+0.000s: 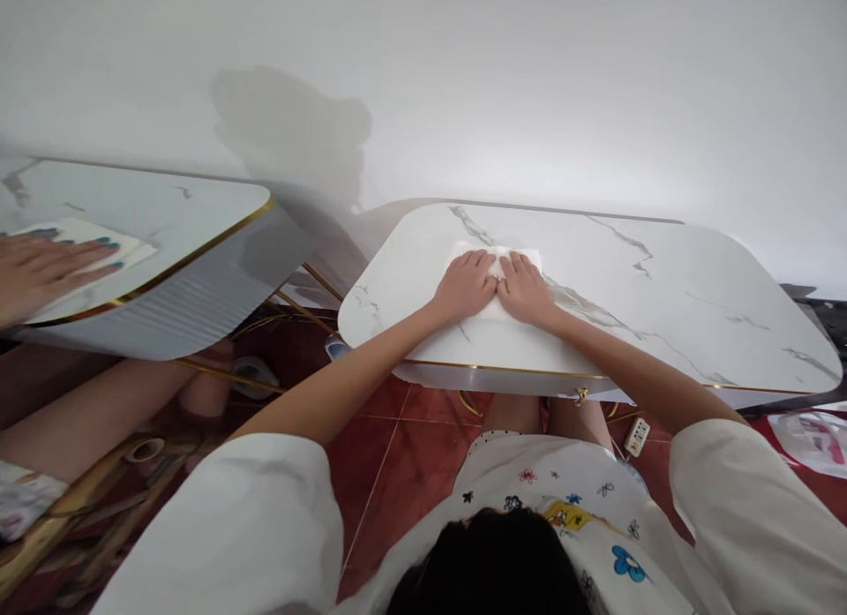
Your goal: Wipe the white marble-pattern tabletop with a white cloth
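A white cloth or tissue (496, 310) lies flat on a white marble-patterned table (668, 306) with a gold-trimmed edge. My left hand (467, 284) rests palm down on its left part, fingers laid out flat and pointing away from me. Beside it, my right hand (525, 286) presses flat on the right part of the cloth. The two thumbs meet or nearly meet in the middle. Neither hand grips anything; the cloth is under both.
At the left, another person's hand (53, 266) lies on a cloth on a second marble-patterned table (198, 211). A white wall (529, 86) stands behind. Below are a gold knob (580, 395), a power strip (637, 437) and a wooden stool (79, 500).
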Tool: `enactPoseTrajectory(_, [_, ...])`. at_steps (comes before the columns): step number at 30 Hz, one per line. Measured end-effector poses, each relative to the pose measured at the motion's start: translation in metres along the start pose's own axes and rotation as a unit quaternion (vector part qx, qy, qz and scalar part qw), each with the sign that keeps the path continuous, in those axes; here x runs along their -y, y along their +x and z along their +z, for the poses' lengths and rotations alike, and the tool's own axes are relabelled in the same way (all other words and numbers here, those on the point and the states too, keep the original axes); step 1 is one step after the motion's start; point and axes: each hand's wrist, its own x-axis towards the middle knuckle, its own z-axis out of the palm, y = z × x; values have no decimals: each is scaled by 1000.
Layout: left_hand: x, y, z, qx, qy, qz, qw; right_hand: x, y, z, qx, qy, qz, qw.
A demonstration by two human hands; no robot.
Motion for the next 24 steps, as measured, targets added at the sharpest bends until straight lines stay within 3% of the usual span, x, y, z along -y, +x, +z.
enactPoseTrajectory(11, [55,89,19,-10,-23,16,1000,-38,102,21,-13,2,9,1000])
enactPoseTrajectory(19, [75,138,29,8,-13,-10,1000,-57,149,22,-5,-5,21,1000])
enactPoseTrajectory(24, [80,149,32,24,5,-36,999,-61,162,19,10,-4,31,999])
